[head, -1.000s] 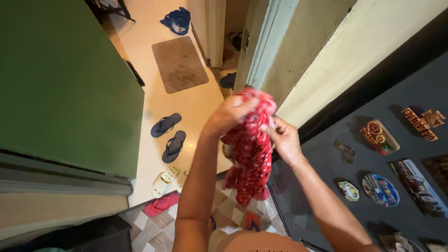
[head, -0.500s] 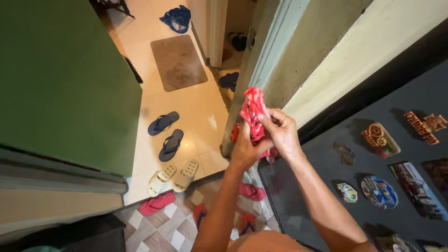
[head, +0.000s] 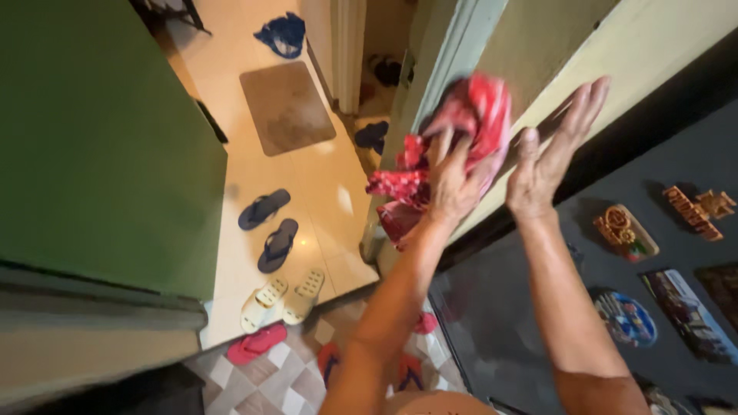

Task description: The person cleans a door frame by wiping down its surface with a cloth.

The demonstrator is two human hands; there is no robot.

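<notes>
While the left hand [head: 453,180] keeps its grip bunched around a red patterned cloth [head: 453,146], the fingers pressed together into the folds, the right hand [head: 550,157] stands just beside it with fingers spread and flat, holding nothing.

Item, cloth: red with a pale print, crumpled, raised in front of the pale door frame [head: 446,69]; upper part blurred, lower tail hanging below the wrist toward the left. Held by the left hand only; the right palm is near the cloth's right edge, contact not discernible.

Step in hand, as judged: gathering or wringing the cloth up between two hands, one gripping, one released. Next move would call for the open right hand to close on the free upper edge while the left holds the bundle firm.

Surroundings, outward:
- Dark refrigerator door [head: 538,307], right, bearing assorted magnets [head: 623,230].
- Green wall panel [head: 100,131], left.
- Cream floor tiles, far, with brown doormat [head: 286,106] and a dark blue bundle [head: 281,34] beyond it.
- Dark blue flip-flops [head: 269,230], cream slippers [head: 283,296], pink sandal [head: 256,342], ranged far to near on the left.
- Patterned tiles near the person's feet.
</notes>
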